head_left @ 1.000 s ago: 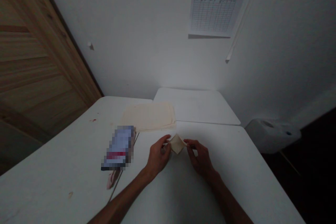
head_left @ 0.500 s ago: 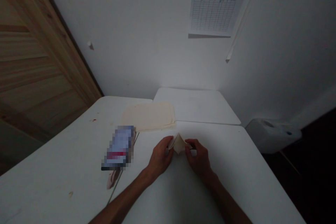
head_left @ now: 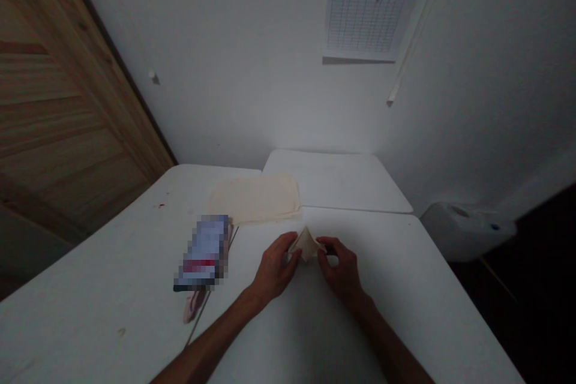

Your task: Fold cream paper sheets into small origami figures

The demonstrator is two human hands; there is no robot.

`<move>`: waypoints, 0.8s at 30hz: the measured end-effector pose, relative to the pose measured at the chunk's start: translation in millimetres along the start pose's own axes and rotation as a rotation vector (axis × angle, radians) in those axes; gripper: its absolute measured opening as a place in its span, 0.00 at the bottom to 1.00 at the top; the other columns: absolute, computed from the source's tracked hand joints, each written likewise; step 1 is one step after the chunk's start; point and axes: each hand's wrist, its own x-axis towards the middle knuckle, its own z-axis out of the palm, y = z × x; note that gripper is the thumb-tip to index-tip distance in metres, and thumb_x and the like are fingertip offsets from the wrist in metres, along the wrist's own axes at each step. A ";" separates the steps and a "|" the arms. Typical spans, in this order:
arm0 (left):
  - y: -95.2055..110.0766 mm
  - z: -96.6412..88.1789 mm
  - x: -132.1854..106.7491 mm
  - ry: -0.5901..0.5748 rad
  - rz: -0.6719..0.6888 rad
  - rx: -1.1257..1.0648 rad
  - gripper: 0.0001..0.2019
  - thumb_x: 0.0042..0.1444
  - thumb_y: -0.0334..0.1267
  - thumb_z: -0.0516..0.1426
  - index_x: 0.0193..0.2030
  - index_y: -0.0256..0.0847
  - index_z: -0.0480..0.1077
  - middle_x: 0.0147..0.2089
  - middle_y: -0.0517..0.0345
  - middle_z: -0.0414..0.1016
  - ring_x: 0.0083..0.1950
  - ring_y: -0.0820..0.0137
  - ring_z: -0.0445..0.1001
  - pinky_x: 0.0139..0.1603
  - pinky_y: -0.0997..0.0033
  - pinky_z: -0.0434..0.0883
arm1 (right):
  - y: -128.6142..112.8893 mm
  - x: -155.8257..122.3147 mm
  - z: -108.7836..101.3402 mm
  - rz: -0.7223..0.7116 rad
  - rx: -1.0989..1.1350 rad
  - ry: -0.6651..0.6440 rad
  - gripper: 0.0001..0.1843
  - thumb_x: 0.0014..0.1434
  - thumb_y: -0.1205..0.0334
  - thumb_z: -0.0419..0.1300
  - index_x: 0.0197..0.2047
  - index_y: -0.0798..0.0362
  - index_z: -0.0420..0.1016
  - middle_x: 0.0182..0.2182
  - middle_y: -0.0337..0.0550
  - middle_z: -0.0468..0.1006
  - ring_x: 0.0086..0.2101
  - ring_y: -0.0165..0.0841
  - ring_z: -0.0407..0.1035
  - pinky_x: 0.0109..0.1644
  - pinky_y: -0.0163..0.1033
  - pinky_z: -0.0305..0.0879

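A small cream folded piece of paper or cloth, shaped like a pointed triangle, stands just above the white table between both hands. My left hand pinches its left side with thumb and fingers. My right hand pinches its right side, fingers curled. A stack of larger cream sheets lies flat just behind the hands.
A blurred-out flat box lies left of my hands, over a pinkish item and a thin stick. A second white table abuts at the back. A wooden door stands at left, a paper chart hangs on the wall.
The cream piece went from a flat diamond held between spread hands to a folded, upright point. Both hands moved closer together.
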 end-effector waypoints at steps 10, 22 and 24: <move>-3.7 -5.1 -1.8 -0.056 -0.016 -0.071 0.18 0.63 0.37 0.47 0.58 0.36 0.64 0.56 0.44 0.71 0.56 0.61 0.71 0.56 0.58 0.69 | -1.6 0.5 -1.6 -0.015 0.009 0.008 0.12 0.59 0.61 0.56 0.46 0.51 0.72 0.35 0.43 0.78 0.32 0.34 0.73 0.39 0.39 0.72; -1.4 -7.1 0.4 -0.053 -0.168 -0.167 0.19 0.64 0.42 0.46 0.56 0.36 0.67 0.52 0.47 0.74 0.51 0.62 0.73 0.52 0.63 0.69 | -3.2 4.8 -6.9 0.170 0.227 -0.037 0.14 0.64 0.56 0.51 0.47 0.51 0.73 0.42 0.45 0.78 0.36 0.34 0.75 0.39 0.37 0.74; -2.9 -6.5 -0.6 -0.044 -0.158 -0.162 0.18 0.64 0.41 0.46 0.56 0.36 0.67 0.52 0.47 0.74 0.51 0.63 0.73 0.52 0.63 0.69 | -0.8 5.7 -6.1 0.200 0.272 -0.024 0.15 0.64 0.55 0.51 0.48 0.51 0.73 0.44 0.45 0.78 0.37 0.34 0.75 0.40 0.38 0.74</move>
